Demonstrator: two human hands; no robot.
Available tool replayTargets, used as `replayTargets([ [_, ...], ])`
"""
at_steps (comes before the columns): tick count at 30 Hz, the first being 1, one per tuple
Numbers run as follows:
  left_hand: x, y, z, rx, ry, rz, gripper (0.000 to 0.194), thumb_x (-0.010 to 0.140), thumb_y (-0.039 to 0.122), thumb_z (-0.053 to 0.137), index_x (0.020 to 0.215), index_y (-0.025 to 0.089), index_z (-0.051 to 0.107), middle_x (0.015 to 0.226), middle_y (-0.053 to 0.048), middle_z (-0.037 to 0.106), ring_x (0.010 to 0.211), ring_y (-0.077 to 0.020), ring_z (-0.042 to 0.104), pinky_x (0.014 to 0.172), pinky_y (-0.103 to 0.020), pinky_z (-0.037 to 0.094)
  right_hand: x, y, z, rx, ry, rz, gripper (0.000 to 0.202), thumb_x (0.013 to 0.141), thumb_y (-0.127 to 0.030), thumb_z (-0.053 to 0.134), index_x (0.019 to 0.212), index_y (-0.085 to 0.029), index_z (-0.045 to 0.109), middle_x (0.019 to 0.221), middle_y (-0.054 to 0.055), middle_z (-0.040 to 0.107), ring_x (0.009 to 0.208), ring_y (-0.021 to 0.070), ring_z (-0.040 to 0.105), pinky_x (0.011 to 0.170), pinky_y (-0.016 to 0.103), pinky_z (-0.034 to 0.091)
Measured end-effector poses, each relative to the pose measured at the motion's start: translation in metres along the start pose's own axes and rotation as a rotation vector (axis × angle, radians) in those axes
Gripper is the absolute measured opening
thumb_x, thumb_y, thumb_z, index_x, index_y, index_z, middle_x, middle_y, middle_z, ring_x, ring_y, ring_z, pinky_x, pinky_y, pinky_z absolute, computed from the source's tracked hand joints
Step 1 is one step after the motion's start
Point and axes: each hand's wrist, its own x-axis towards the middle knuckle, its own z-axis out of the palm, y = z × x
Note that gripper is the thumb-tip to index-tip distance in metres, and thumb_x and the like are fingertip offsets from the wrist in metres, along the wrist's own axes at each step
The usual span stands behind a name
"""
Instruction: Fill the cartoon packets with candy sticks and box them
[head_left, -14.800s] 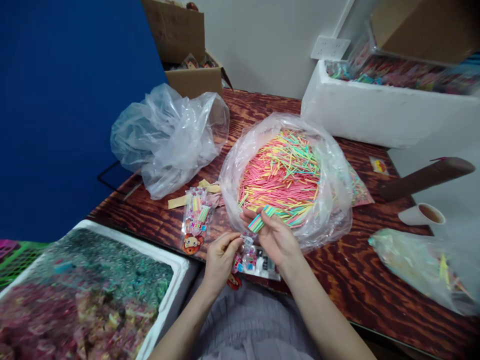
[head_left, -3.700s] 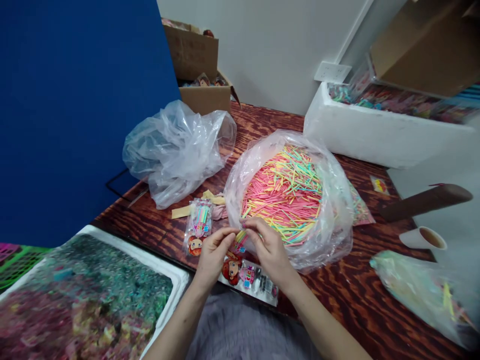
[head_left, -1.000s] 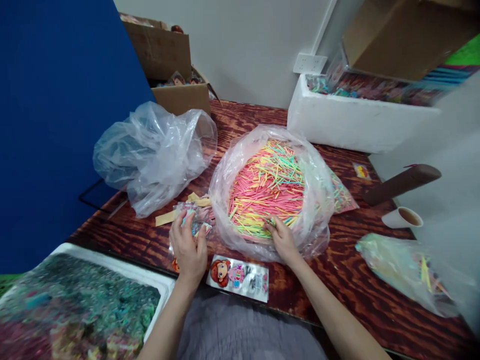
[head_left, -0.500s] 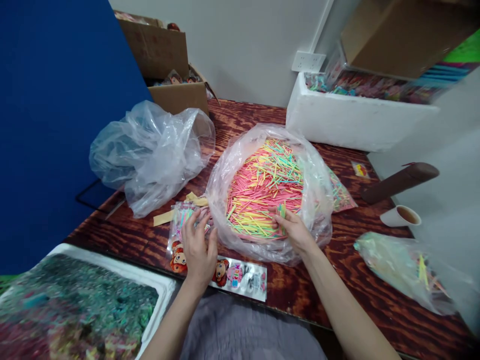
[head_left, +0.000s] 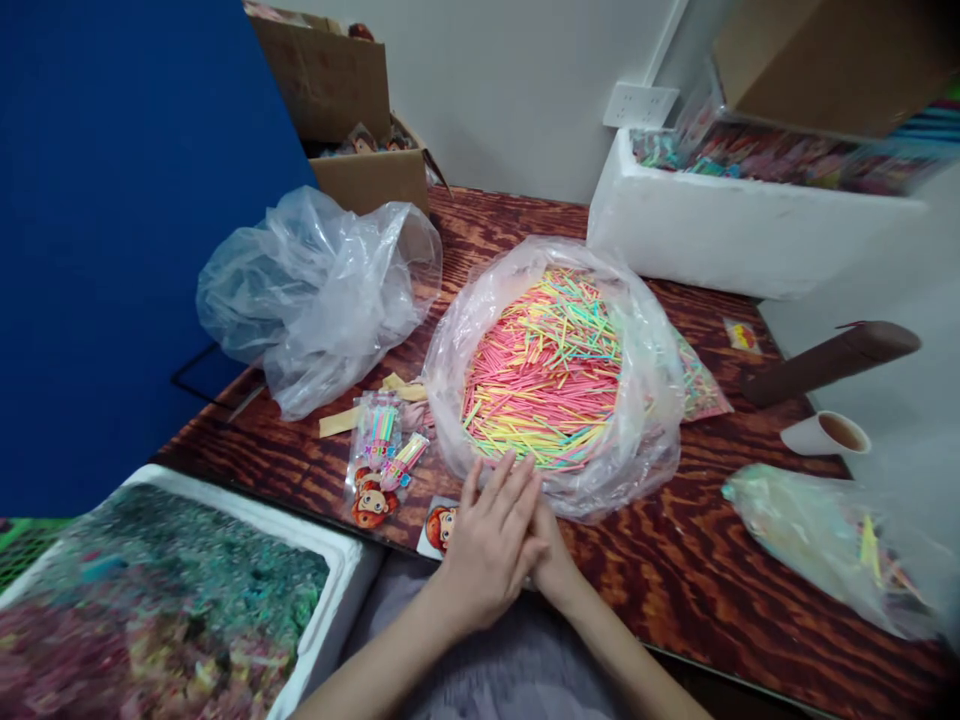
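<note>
A clear plastic bag (head_left: 645, 350) full of pink, yellow and green sticks (head_left: 547, 365) lies open on the wooden table. At its near rim my left hand (head_left: 491, 540) lies over my right hand (head_left: 551, 550), its fingers extended and slightly apart. Most of my right hand's fingers are hidden behind the left, so what it holds does not show. Beside my left hand is a flat printed packet (head_left: 437, 525), partly covered. Filled packets of sticks (head_left: 380, 430) with a cartoon head lie left of the big bag.
An empty-looking crumpled plastic bag (head_left: 322, 290) lies at left, before cardboard boxes (head_left: 371, 180). White foam boxes stand at back right (head_left: 712, 225) and front left (head_left: 341, 570). A brown bottle (head_left: 832, 362), paper cup (head_left: 825, 433) and small stick bag (head_left: 817, 535) are at right.
My right hand has left the sticks and come to the near edge. My left hand has moved right from the packets to lie over it. The view has shifted slightly.
</note>
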Motion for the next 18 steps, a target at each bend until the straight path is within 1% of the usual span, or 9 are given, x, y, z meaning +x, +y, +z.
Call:
replayTargets([
  [2,-0.009,-0.005,0.007,-0.015,-0.081,-0.003,0.063,0.096,0.033,0.044,0.151,0.016,0.021,0.153,-0.014,0.038,0.145,-0.0288,0.024,0.117,-0.056,0.017,-0.005,0.015,0.004,-0.012,0.024,0.006,0.036,0.089,-0.047,0.052,0.117,-0.026,0.064,0.122,0.010,0.065,0.116,0.0292,0.057,0.098,0.042,0.046],
  [4,-0.019,-0.012,0.009,-0.083,-0.045,-0.047,0.058,0.096,0.030,0.043,0.149,0.014,0.025,0.152,-0.017,0.037,0.143,-0.0289,0.029,0.115,-0.054,0.023,-0.004,0.018,0.002,-0.028,0.011,0.003,0.031,0.090,-0.043,0.052,0.111,-0.025,0.066,0.115,0.009,0.068,0.110,0.0276,0.060,0.095,0.040,0.047],
  [5,-0.024,-0.015,0.009,-0.126,0.002,-0.090,0.054,0.096,0.028,0.042,0.147,0.014,0.030,0.149,-0.018,0.042,0.140,-0.0281,0.034,0.112,-0.052,0.029,-0.003,0.015,0.000,-0.041,0.005,0.003,0.027,0.091,-0.041,0.052,0.107,-0.024,0.068,0.110,0.008,0.069,0.105,0.0261,0.061,0.092,0.038,0.048],
  [7,-0.032,-0.020,0.009,-0.201,0.070,-0.193,0.038,0.097,0.022,0.041,0.134,0.016,0.046,0.130,-0.016,0.058,0.123,-0.0246,0.052,0.101,-0.044,0.043,0.000,0.004,-0.005,-0.068,0.012,0.009,0.021,0.092,-0.036,0.053,0.098,-0.024,0.069,0.097,0.005,0.070,0.092,0.0226,0.063,0.085,0.033,0.049],
  [9,-0.039,-0.024,0.011,-0.225,0.032,-0.268,0.025,0.096,0.019,0.041,0.114,0.019,0.058,0.107,-0.011,0.066,0.102,-0.0219,0.060,0.088,-0.039,0.049,0.002,-0.007,-0.009,-0.085,0.027,0.010,0.019,0.093,-0.033,0.052,0.092,-0.024,0.069,0.089,0.004,0.068,0.084,0.0205,0.063,0.079,0.030,0.049],
  [11,-0.042,-0.028,0.014,-0.195,-0.086,-0.257,0.020,0.094,0.020,0.046,0.107,0.019,0.061,0.102,-0.010,0.065,0.098,-0.0231,0.059,0.085,-0.040,0.048,0.003,-0.015,-0.011,-0.083,0.026,-0.002,0.019,0.093,-0.032,0.052,0.090,-0.024,0.069,0.087,0.004,0.067,0.083,0.0199,0.062,0.077,0.029,0.048],
  [13,-0.043,-0.031,0.017,-0.140,-0.174,-0.213,0.027,0.090,0.023,0.055,0.116,0.020,0.058,0.112,-0.011,0.062,0.105,-0.0262,0.055,0.090,-0.044,0.046,0.003,-0.017,-0.013,-0.078,0.021,-0.016,0.019,0.093,-0.031,0.052,0.089,-0.024,0.069,0.087,0.003,0.067,0.083,0.0198,0.062,0.077,0.029,0.047],
  [15,-0.040,-0.034,0.018,-0.084,-0.205,-0.199,0.039,0.087,0.026,0.060,0.125,0.020,0.053,0.119,-0.012,0.058,0.111,-0.0281,0.052,0.093,-0.047,0.043,0.004,-0.018,-0.014,-0.075,0.018,-0.017,0.018,0.093,-0.031,0.052,0.089,-0.025,0.069,0.088,0.003,0.067,0.083,0.0198,0.062,0.077,0.029,0.047],
  [18,-0.035,-0.038,0.017,-0.037,-0.223,-0.242,0.034,0.085,0.029,0.063,0.118,0.021,0.055,0.113,-0.010,0.058,0.107,-0.0278,0.051,0.092,-0.046,0.041,0.005,-0.018,-0.016,-0.075,0.010,-0.004,0.018,0.093,-0.032,0.053,0.090,-0.025,0.070,0.089,0.003,0.068,0.083,0.0202,0.062,0.078,0.030,0.048],
])
